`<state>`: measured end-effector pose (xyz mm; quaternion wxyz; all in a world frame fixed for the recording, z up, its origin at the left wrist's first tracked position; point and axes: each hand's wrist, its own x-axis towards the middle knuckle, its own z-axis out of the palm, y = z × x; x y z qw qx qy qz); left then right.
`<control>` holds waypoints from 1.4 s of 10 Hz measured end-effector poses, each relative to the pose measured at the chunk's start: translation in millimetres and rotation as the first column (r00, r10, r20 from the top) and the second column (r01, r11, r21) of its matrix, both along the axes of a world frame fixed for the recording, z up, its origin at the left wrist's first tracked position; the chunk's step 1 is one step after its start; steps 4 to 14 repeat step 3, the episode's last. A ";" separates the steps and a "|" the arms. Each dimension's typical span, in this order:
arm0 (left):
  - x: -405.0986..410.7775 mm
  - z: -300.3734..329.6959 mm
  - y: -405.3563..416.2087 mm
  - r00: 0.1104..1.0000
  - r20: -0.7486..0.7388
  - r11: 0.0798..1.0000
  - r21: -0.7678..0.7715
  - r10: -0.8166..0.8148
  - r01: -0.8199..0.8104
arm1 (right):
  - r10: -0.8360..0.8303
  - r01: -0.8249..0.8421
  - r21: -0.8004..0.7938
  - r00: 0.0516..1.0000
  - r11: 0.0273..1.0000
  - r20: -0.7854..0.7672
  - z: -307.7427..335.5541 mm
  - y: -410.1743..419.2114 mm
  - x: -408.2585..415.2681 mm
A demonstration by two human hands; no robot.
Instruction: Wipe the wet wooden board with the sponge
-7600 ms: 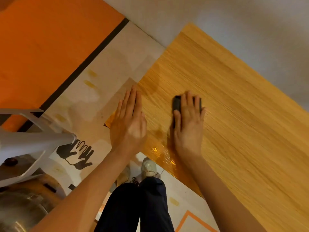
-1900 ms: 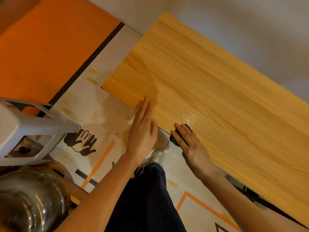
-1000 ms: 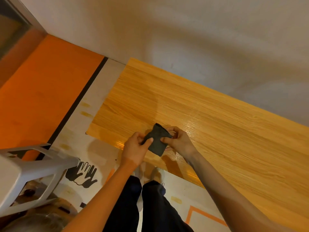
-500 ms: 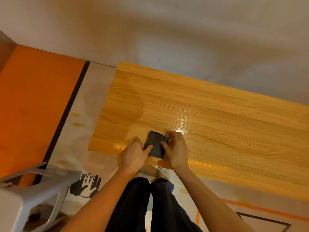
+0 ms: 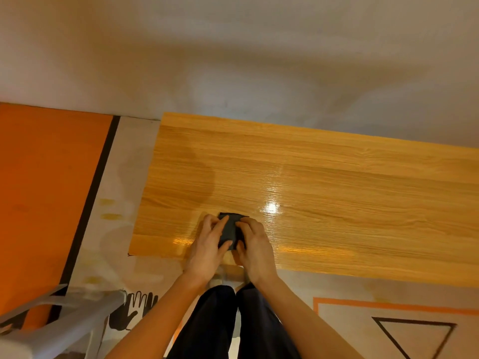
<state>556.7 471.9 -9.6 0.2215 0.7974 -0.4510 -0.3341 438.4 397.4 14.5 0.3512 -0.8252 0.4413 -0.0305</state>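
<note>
A long wooden board lies on the floor against the wall, with shiny wet patches near its front edge and by the glare spot. A small dark grey sponge is held between both hands above the board's near edge. My left hand pinches its left side with thumb and fingers. My right hand grips its right side, fingers curled over the top. Most of the sponge's lower part is hidden by the hands.
A white plastic stool stands at the lower left. The printed floor mat runs under the board, with an orange area to the left. A pale wall rises behind. My dark trouser legs stand at the board's front edge.
The sponge has left the board's front edge, where my right hand had it, and is now held by both hands; the view has swung so the board lies level.
</note>
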 end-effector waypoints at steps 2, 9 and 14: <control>4.4 1.7 -4.2 1.000 -0.029 0.999 0.051 0.009 -0.008 | 0.035 -0.038 0.098 0.999 0.994 0.029 4.9 -3.5 -8.1; 10.4 16.4 -8.3 0.995 -0.079 0.998 0.018 0.065 -0.064 | -0.116 0.098 0.155 0.987 0.983 0.108 17.3 -12.2 -25.7; 10.4 16.4 -8.3 0.995 -0.079 0.998 0.018 0.065 -0.064 | -0.116 0.098 0.155 0.987 0.983 0.108 17.3 -12.2 -25.7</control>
